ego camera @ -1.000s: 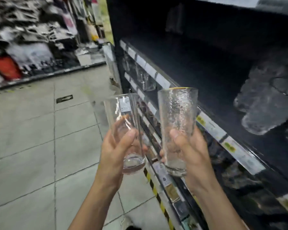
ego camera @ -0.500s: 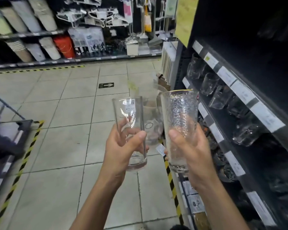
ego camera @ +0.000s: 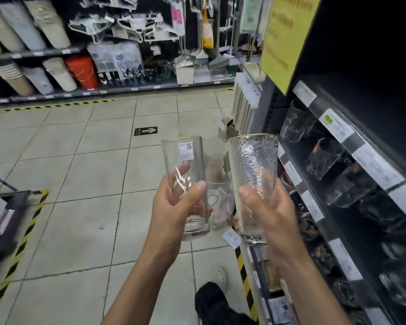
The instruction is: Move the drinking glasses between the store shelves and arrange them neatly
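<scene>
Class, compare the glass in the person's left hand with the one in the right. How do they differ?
The left-hand glass is smooth-walled; the right-hand glass has a dimpled surface. The left-hand glass has a plain rim; the right-hand glass a gold one. The left-hand glass carries a white label near its rim; none shows on the right-hand glass. Both are clear, empty and held roughly upright.

Smooth clear glass tumbler (ego camera: 185, 181) — beside it a dimpled, gold-rimmed glass (ego camera: 254, 184).
</scene>
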Demonstrator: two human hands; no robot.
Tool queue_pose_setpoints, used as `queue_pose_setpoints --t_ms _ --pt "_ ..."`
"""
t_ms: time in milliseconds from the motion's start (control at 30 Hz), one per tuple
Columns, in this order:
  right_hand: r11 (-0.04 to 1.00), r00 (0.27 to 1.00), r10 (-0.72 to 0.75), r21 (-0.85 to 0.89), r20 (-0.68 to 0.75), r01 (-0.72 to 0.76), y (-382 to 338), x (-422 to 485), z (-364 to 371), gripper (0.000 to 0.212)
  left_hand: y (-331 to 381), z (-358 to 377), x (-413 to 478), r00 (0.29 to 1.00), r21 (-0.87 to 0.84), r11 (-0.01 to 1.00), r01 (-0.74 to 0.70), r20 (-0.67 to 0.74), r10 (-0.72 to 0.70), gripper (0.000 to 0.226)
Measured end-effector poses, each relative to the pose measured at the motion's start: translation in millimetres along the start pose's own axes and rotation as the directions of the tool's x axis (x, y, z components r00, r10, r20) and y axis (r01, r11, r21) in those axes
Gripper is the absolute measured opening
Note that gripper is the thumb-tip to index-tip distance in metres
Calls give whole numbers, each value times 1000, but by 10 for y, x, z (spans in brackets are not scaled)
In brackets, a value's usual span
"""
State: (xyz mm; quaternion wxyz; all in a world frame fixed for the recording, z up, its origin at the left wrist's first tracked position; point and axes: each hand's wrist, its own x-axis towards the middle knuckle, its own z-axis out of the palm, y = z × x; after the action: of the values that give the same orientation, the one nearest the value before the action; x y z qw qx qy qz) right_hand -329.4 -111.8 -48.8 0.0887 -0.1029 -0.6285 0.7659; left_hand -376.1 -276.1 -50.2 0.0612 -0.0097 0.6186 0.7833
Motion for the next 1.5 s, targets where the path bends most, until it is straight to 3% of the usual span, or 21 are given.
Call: queue_pose_setpoints --t_ms 233,367,567,633,733,800,900,967,1067,1100,1167,1233,1367,1500 --pt "998 992 -64 6 -108 66 -252 1321 -187 51 183 475 1370 994 39 999 -23 111 19 69" --pt "997 975 -78 -30 -209 73 -411 1738 -370 65 266 736 1907 977 53 998 -36 213 24 64" --pt "991 911 -136 -53 -390 125 -569 1961 -649 50 253 1350 2468 916 67 997 46 395 -68 65" --pt "988 871 -153 -44 -466 149 -585 1979 -735 61 210 1552 2602 864 103 994 45 495 -91 65" --pt "983 757 -180 -101 -629 150 -644 1955 -798 87 174 1835 2762 775 163 982 97 606 -177 86" --pt "980 669 -197 -143 -717 136 -712 1911 -815 72 189 2021 2838 685 196 967 164 683 -255 93" --pt "977 565 -210 -185 -798 102 -774 1817 -844 50 220 2278 2927 524 235 959 155 803 -282 72" --pt "984 496 -179 -152 -849 94 -828 1789 -851 62 241 2431 2969 435 229 959 166 856 -280 65" --pt "984 375 -177 -170 -910 52 -835 1786 -839 106 244 2637 3050 321 203 968 151 916 -242 57" --pt "984 342 -179 -174 -923 46 -852 1788 -825 104 246 2706 3082 289 205 969 140 927 -238 62" --pt "978 273 -209 -201 -939 58 -867 1788 -865 65 245 2826 3151 242 206 972 115 943 -229 76" --pt "971 231 -238 -226 -944 77 -902 1814 -865 36 247 2934 3217 202 186 975 122 957 -208 72" --pt "961 185 -277 -274 -943 41 -1015 1963 -951 36 303 3150 3321 129 113 988 108 983 -127 49" --pt "954 174 -297 -299 -939 15 -1124 2152 -1102 57 341 3374 3397 107 78 996 38 991 -82 52"
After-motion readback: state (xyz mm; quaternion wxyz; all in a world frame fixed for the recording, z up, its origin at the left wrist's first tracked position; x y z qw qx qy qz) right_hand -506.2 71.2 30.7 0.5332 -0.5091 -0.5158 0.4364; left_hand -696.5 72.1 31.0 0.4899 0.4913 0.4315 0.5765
